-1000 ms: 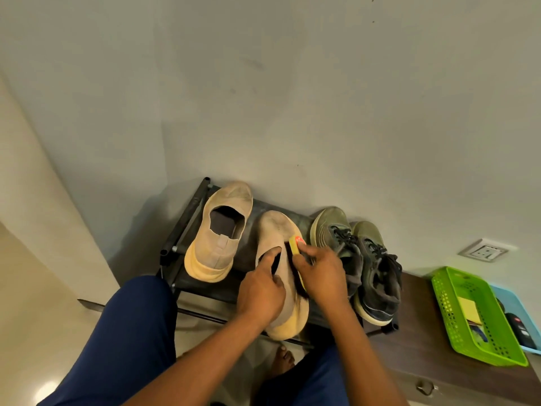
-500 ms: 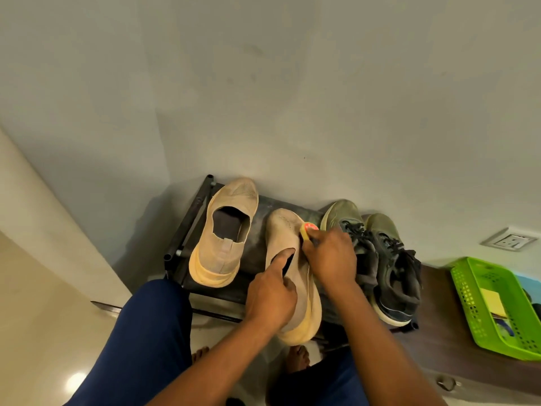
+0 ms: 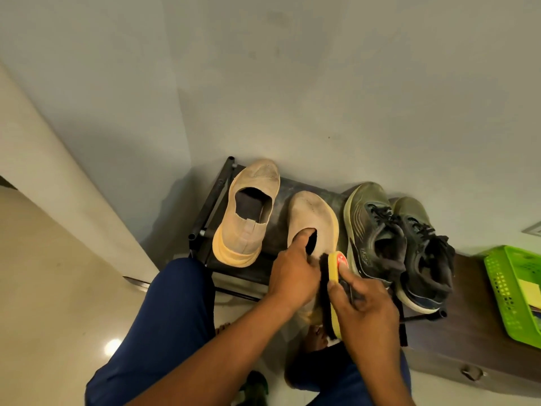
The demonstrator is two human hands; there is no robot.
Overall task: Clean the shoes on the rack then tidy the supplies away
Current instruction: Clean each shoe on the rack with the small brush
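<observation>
As yellow-backed black-bristle shoe brush (image 3: 333, 266) drew back from toe to heel side, I note: right hand (image 3: 366, 310) clamps brush, left hand (image 3: 292, 276) grips beige slip-on shoe (image 3: 310, 218) collar; stroke continues, olive pair untouched.

A single head-worn wide-angle view is given, aimed steeply down and forward from close above the black shoe rack (image 3: 209, 200). The wall corner is seen far, the floor near and left; edges are bowed.

Light was dim and soft, from overhead; a glare spot shone on the floor (image 3: 112, 345). The rack (image 3: 216, 189) cast shadow leftward. Wide-angle bending curved the edges.
</observation>
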